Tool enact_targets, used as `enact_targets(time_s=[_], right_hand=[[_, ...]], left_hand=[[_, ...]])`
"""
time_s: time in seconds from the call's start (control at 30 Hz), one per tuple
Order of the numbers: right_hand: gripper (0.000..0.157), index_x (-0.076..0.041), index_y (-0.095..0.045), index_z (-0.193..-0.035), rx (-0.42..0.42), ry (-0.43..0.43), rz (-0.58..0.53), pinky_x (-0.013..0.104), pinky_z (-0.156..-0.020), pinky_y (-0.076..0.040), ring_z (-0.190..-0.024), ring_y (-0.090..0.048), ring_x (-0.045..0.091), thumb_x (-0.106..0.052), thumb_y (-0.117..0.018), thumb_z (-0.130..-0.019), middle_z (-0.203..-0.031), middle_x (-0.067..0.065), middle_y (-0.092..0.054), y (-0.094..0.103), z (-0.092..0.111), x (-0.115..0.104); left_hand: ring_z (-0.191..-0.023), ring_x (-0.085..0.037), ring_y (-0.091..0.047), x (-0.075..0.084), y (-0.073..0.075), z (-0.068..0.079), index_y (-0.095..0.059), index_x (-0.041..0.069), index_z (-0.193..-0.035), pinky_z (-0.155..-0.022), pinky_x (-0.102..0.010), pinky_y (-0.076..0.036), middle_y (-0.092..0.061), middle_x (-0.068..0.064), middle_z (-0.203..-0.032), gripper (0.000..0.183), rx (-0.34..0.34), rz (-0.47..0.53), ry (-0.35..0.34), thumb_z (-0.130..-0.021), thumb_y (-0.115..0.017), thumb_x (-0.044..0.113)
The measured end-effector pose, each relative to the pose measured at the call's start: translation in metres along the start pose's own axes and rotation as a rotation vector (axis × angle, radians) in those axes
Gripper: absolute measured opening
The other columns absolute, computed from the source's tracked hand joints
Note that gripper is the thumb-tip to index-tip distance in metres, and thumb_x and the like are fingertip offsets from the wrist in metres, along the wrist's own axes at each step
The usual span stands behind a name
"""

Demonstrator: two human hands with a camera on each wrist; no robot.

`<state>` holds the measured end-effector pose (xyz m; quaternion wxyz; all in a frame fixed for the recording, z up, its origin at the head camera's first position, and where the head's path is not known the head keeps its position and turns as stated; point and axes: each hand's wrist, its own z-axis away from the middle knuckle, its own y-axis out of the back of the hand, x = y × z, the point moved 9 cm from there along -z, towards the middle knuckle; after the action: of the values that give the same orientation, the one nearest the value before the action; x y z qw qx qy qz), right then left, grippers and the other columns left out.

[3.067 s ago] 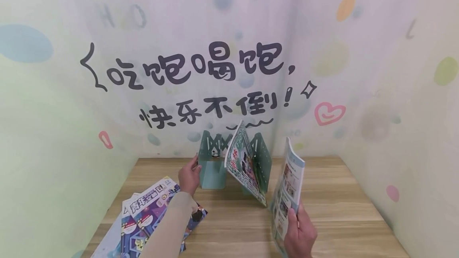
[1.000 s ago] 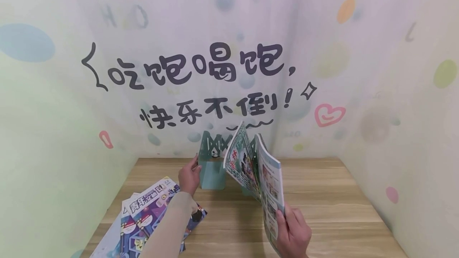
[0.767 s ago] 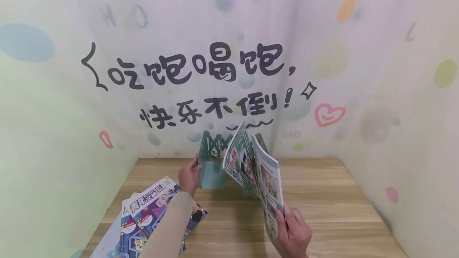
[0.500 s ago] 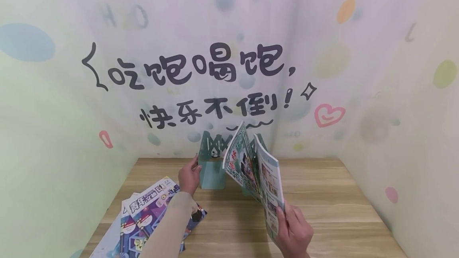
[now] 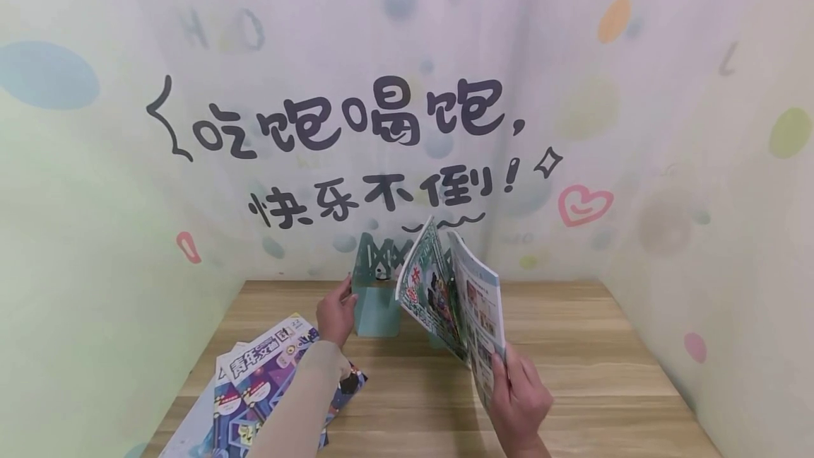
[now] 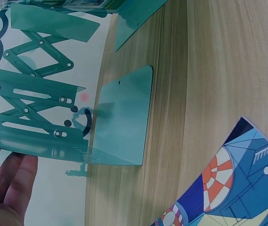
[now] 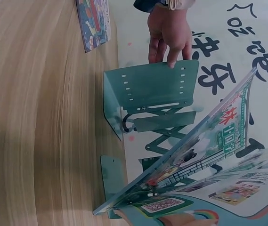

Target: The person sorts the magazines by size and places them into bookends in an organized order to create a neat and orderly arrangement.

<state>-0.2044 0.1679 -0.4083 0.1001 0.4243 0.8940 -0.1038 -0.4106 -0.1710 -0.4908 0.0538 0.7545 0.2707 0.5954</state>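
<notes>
A green expandable metal bookend (image 5: 378, 311) stands at the back of the table, its crossed bars visible in the left wrist view. My left hand (image 5: 335, 313) pinches its left end plate (image 6: 39, 141) by the outer edge, thumb on one side. A magazine with a green illustrated cover (image 5: 432, 295) leans upright in the right part of the bookend. Just right of it, my right hand (image 5: 521, 398) grips a second magazine (image 5: 485, 309) by its near edge, held upright. The two magazines overlap at their far ends, and the bookend's right plate is mostly hidden behind them.
Several magazines (image 5: 267, 366) with purple and blue covers lie fanned out on the wooden table (image 5: 591, 373) at the left, partly under my left forearm. A printed curtain (image 5: 636, 112) with dark lettering closes off the back, close behind the bookend.
The right hand has brought its magazine leftward, from apart at the right to beside the leaning one, and lately slightly forward. The left hand stays at the bookend's plate.
</notes>
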Motion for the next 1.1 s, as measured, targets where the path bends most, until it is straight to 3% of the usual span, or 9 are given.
enact_targets(time_s=[0.63,0.97,1.1], right_hand=[[0.027,-0.001,-0.075,-0.099,-0.009,-0.059,0.119,0.039,-0.042,-0.048,-0.060,-0.065,0.028,-0.026,-0.064,-0.093,-0.081,0.010,-0.070,-0.008,0.021,0.026],[0.039,0.002,-0.074,-0.096,-0.012,-0.035,0.132,0.024,-0.032,-0.037,-0.043,-0.052,0.020,-0.034,-0.060,-0.096,-0.066,0.009,-0.061,-0.012,0.020,0.031],[0.032,0.003,-0.072,-0.097,-0.076,-0.066,0.158,0.022,-0.034,-0.038,-0.045,-0.052,0.018,-0.026,-0.062,-0.094,-0.068,0.009,-0.061,-0.014,0.019,0.032]], left_hand=[[-0.118,-0.032,-0.058,0.000,0.000,0.000,-0.050,0.015,-0.141,-0.092,-0.042,-0.052,-0.057,-0.011,-0.135,0.048,0.008,-0.004,-0.011,-0.095,-0.060,0.005],[-0.115,-0.032,-0.060,0.000,0.000,0.000,-0.051,0.012,-0.141,-0.090,-0.042,-0.053,-0.058,-0.014,-0.133,0.048,0.015,0.002,-0.035,-0.095,-0.061,0.004],[-0.116,-0.032,-0.060,0.000,0.000,0.000,-0.051,0.012,-0.141,-0.091,-0.042,-0.053,-0.058,-0.014,-0.133,0.047,0.014,-0.006,-0.034,-0.095,-0.060,0.004]])
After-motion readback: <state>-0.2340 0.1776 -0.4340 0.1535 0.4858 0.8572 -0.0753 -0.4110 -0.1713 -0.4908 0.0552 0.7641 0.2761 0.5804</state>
